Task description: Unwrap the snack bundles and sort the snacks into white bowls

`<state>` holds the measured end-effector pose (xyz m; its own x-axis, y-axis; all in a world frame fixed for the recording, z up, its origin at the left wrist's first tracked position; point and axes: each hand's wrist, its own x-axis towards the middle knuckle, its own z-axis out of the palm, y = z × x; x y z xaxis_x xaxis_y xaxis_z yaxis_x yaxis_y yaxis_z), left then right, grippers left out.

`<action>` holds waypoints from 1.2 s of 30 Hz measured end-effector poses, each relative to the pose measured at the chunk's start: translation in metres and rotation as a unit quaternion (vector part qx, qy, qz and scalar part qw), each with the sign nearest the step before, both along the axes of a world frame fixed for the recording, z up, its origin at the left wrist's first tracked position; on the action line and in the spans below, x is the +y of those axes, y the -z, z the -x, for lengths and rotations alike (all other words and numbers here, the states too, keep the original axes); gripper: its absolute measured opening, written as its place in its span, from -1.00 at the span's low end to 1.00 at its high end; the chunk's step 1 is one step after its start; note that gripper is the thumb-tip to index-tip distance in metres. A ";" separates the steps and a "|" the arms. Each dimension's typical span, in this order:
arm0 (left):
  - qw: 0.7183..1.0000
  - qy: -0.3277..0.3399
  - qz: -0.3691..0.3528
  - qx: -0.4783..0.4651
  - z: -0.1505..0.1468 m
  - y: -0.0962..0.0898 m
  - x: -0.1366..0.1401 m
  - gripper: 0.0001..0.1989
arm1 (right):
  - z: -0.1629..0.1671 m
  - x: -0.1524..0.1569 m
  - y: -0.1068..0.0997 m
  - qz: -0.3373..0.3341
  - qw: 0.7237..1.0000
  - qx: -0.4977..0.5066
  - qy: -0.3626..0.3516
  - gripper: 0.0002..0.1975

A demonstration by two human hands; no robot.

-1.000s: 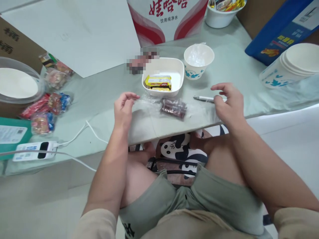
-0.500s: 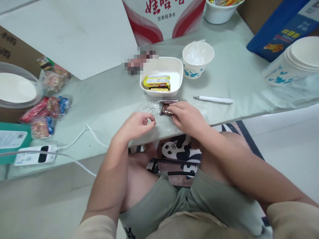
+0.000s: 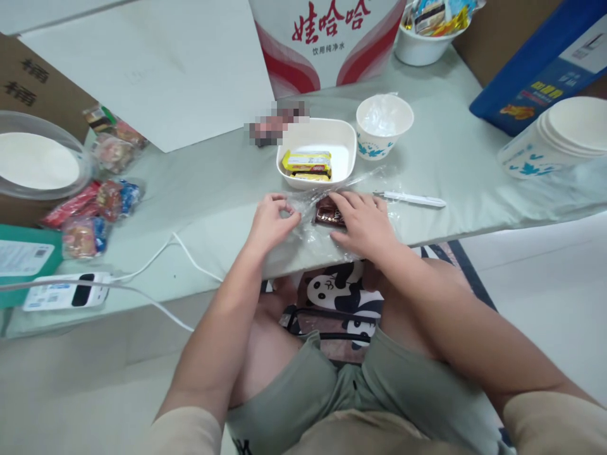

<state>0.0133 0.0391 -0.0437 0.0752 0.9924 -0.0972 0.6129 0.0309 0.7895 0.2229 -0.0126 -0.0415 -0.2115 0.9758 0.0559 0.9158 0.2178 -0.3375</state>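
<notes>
Near the table's front edge, a small dark brown snack packet (image 3: 327, 213) with pale lettering lies on clear plastic wrap (image 3: 310, 239). My right hand (image 3: 365, 221) rests over the packet's right part, fingers spread and pressing down on it. To the left, my left hand (image 3: 272, 221) is closed in a pinch at the edge of the wrap, which stretches in creases between the hands. Just behind, a white tray (image 3: 348, 136) holds yellow-wrapped snack bars (image 3: 308, 163). Part of the brown packet is hidden by my right fingers.
A paper cup (image 3: 379, 142) with crumpled plastic stands behind right. A white pen (image 3: 415, 199) lies right of my hand, and stacked cups (image 3: 531, 148) stand farther right. Wrapped snacks (image 3: 114, 199), a power strip (image 3: 66, 292) and a white cable (image 3: 190, 253) occupy the left.
My left hand has moved right and pinches the wrap. My right hand has spread its fingers over the packet. The wrap is now spread wider and pulled up between them.
</notes>
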 end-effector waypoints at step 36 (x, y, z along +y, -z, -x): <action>0.854 -0.108 0.203 -0.467 0.027 -0.044 -0.004 -0.79 | -0.005 0.086 -0.090 -0.041 0.980 0.069 0.185 -0.56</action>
<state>-0.0136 0.0349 0.0000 0.1277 0.8922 -0.4331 -0.3322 0.4500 0.8290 0.2275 0.0733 0.0486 0.1699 0.9755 0.1397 0.8841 -0.0883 -0.4588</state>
